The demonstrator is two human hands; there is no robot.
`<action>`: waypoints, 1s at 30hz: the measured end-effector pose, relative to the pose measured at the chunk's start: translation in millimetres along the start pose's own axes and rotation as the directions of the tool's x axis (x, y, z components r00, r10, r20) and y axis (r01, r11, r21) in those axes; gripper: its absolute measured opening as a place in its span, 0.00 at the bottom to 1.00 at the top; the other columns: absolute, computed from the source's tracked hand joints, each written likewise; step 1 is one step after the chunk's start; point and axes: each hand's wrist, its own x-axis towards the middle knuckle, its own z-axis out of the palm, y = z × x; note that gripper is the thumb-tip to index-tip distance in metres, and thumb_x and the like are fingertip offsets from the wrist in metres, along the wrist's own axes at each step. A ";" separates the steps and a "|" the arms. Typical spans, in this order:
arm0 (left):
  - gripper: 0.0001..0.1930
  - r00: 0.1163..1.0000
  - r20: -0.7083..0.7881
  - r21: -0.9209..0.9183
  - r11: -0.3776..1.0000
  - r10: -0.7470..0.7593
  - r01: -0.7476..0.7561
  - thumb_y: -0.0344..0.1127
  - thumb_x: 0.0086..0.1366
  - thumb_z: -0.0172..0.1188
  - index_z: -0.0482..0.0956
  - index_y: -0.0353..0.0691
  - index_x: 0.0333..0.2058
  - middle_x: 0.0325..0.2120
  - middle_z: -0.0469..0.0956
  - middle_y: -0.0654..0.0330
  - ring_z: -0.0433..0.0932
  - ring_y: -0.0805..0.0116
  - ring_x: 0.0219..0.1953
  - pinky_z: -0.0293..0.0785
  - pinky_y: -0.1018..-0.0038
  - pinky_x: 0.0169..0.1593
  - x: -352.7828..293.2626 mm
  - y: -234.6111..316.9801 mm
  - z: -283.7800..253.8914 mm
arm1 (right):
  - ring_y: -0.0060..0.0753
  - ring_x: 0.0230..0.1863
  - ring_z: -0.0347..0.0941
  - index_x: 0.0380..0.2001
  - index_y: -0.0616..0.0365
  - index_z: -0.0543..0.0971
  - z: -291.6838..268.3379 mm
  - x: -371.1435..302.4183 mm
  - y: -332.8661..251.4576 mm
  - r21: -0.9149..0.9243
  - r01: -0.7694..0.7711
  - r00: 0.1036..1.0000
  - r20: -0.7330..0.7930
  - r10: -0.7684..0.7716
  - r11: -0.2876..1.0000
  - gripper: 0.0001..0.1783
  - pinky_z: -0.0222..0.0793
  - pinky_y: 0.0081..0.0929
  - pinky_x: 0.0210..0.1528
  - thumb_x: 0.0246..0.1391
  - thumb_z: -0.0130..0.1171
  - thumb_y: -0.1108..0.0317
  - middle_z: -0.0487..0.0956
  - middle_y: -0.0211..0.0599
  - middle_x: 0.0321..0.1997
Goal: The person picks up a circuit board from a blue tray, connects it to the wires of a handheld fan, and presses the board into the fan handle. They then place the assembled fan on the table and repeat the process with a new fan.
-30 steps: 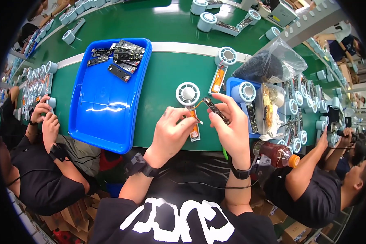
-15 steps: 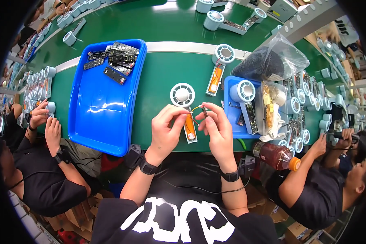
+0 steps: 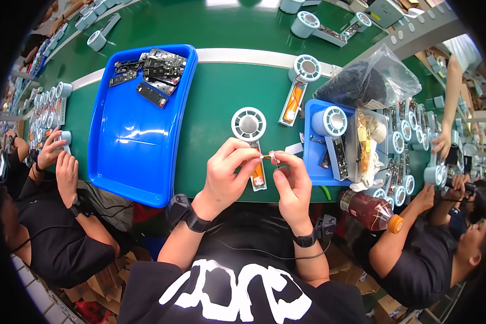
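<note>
Our left hand has thumb and forefinger pressed together on the ends of thin coloured wires, and our right hand is pinched on a narrow part with a pale end, mostly hidden by the fingers. The wires bridge the small gap between our fingertips; we cannot tell whether they are joined to the part. Just beneath our hands, the nearer fan unit lies on the green worktop, its round head away from us and its handle, with an orange battery inside, toward us, partly covered by our left hand. A second fan unit with its own orange battery lies farther off, to the right.

To our left, a large blue tray carries a heap of dark circuit boards at its far end. To our right, a smaller blue tray holds another fan unit, near a clear bag of black material and a bottle with an orange cap. Two co-workers sit on either side of us
</note>
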 end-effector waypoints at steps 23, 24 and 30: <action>0.06 0.987 0.095 0.142 0.980 0.127 -0.139 0.22 0.55 0.71 0.86 0.35 0.33 0.28 0.81 0.57 0.82 0.64 0.25 0.77 0.73 0.29 9.9 4.1 -4.7 | 0.40 0.51 0.79 0.53 0.63 0.82 -6.5 3.6 -4.5 -0.311 0.229 0.973 0.043 -0.227 0.922 0.21 0.73 0.30 0.54 0.55 0.61 0.84 0.83 0.45 0.53; 0.06 0.986 0.095 0.149 0.978 0.135 -0.148 0.22 0.55 0.71 0.86 0.35 0.32 0.28 0.81 0.57 0.82 0.64 0.25 0.77 0.73 0.29 9.9 3.6 -4.6 | 0.44 0.50 0.80 0.52 0.62 0.83 -7.0 4.6 -4.7 -0.324 0.245 0.969 0.045 -0.244 0.914 0.20 0.74 0.32 0.54 0.54 0.63 0.83 0.84 0.45 0.52; 0.06 0.985 0.100 0.140 0.979 0.137 -0.151 0.23 0.55 0.71 0.85 0.35 0.33 0.28 0.81 0.58 0.82 0.63 0.26 0.77 0.73 0.29 10.7 1.7 -5.3 | 0.43 0.49 0.80 0.51 0.64 0.83 -10.5 6.7 -9.2 -0.350 0.250 0.968 0.087 -0.234 0.903 0.21 0.74 0.31 0.53 0.53 0.63 0.84 0.84 0.46 0.52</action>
